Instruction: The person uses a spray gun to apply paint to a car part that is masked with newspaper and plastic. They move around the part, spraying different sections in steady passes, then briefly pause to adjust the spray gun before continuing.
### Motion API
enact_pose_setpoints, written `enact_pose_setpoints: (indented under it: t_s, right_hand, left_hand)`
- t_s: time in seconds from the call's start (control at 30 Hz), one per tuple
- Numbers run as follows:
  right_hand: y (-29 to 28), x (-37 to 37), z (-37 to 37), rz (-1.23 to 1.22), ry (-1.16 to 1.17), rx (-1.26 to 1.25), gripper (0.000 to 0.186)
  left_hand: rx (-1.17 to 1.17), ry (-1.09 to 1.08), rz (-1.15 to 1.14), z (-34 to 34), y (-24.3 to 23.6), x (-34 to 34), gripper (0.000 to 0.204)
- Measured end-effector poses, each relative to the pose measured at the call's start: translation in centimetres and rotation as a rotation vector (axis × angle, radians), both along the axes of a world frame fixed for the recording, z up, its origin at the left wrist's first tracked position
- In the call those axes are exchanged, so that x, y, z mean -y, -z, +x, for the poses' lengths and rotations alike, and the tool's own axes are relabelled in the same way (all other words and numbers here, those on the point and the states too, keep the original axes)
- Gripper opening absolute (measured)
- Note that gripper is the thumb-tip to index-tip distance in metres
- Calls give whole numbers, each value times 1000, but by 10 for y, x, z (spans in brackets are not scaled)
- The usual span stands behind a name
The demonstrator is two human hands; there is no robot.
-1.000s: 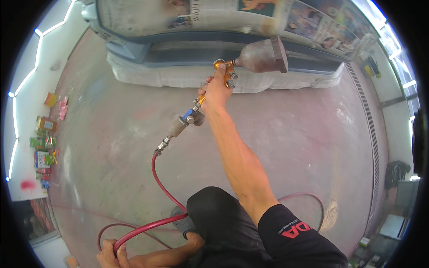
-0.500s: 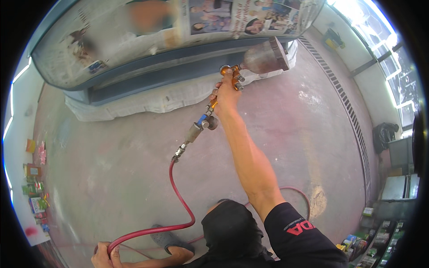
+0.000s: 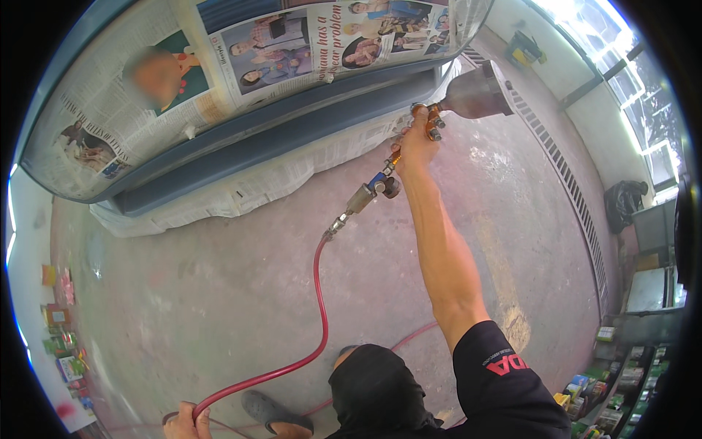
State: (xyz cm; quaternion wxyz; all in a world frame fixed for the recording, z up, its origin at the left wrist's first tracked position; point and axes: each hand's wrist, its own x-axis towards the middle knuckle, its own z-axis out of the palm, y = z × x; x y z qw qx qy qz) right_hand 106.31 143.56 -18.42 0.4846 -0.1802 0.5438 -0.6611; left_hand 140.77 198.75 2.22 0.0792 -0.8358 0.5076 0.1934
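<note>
Gripping a spray gun [image 3: 434, 123] with curled right fingers [image 3: 419, 126], pinching a red hose [image 3: 322, 314] between left fingers [image 3: 202, 424]; near a newspaper-masked grey bumper [image 3: 278, 137] and floor grate [image 3: 561, 162].

Right arm [image 3: 450, 256] reaches forward, elbow nearly straight. Right hand [image 3: 419, 150] is out at the far end, fingers curled in a closed grip. Left hand [image 3: 186, 424] sits low left, gripping, partly cut off by lower edge.
</note>
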Motion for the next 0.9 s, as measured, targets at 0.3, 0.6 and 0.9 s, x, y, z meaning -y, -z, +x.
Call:
enact_pose_setpoints:
  t_s: [0.3, 0.6, 0.9]
  right_hand:
    - [12, -5, -12, -99, -43, -107, 64]
    - [25, 29, -21, -190, -58, -262, 65]
    - [63, 64, -49, -75, 147, -316, 49]
  left_hand:
    - [-43, 36, 79, -12, 14, 26, 27]
    - [-195, 273, 117, -40, 54, 63, 25]
    - [-258, 226, 122, -60, 64, 87, 22]
